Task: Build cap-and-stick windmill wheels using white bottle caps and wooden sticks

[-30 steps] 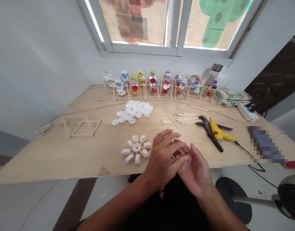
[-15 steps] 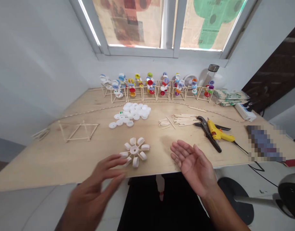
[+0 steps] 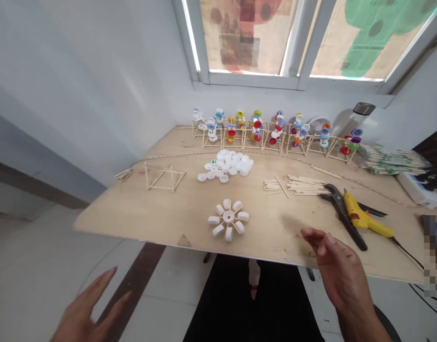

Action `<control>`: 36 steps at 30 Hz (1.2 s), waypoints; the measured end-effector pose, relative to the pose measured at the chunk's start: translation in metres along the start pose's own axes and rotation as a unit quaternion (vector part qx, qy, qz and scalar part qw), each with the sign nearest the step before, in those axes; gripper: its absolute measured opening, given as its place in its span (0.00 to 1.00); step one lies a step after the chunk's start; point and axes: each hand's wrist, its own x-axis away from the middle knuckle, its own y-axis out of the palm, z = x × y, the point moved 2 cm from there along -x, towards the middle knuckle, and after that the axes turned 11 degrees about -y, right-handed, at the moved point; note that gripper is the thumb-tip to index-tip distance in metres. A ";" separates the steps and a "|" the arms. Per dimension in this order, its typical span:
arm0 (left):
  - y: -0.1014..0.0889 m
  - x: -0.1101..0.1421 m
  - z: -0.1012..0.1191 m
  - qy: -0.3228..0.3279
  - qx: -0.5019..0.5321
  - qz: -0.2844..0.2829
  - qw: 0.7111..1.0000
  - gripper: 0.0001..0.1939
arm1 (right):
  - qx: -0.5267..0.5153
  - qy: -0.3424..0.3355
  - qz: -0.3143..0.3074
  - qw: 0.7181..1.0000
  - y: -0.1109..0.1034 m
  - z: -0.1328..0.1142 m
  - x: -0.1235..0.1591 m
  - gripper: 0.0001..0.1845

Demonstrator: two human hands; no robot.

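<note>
My left hand (image 3: 92,308) hangs off the front of the table at the lower left, fingers apart and nothing in them. My right hand (image 3: 341,273) is over the front edge at the right, palm turned inward, fingers slightly curled and empty. Between them on the wood lies a wheel (image 3: 228,217) of white bottle caps fixed on sticks around a central cap. Behind it sits a pile of loose white bottle caps (image 3: 232,162). To the left stands a stick frame (image 3: 165,178). Short cut sticks (image 3: 271,185) and longer sticks (image 3: 306,185) lie right of the caps.
Black-handled cutters (image 3: 346,221) and a yellow glue gun (image 3: 366,216) with a cord lie at the right. A row of stick frames with coloured cap wheels (image 3: 257,130) lines the back. Behind are a small fan (image 3: 318,126), a bottle (image 3: 357,118) and bagged sticks (image 3: 393,159).
My left hand has moved away from the cap wheel, left and down past the table edge. My right hand has turned its palm inward. The view has swung left.
</note>
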 end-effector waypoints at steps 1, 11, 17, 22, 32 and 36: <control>0.004 0.000 0.019 -0.005 -0.015 -0.007 1.000 0.28 | 0.021 0.000 0.002 1.000 0.000 -0.001 0.002 0.07; 0.054 -0.014 0.151 0.169 0.105 -0.027 0.980 0.15 | 0.176 -0.040 0.027 0.983 -0.016 0.002 0.011 0.17; 0.067 -0.038 0.187 0.177 0.126 -0.115 0.969 0.15 | 0.246 -0.060 0.015 0.967 -0.020 0.010 0.012 0.18; 0.073 -0.049 0.194 0.183 0.099 -0.166 0.964 0.14 | 0.303 -0.055 0.009 0.951 -0.018 0.013 0.011 0.18; 0.083 -0.045 0.178 0.219 0.089 -0.182 0.954 0.10 | 0.339 -0.043 -0.022 0.940 -0.010 0.015 0.002 0.20; 0.083 -0.044 0.178 0.248 0.079 -0.167 0.951 0.09 | 0.360 -0.033 -0.033 0.932 -0.003 0.015 -0.001 0.21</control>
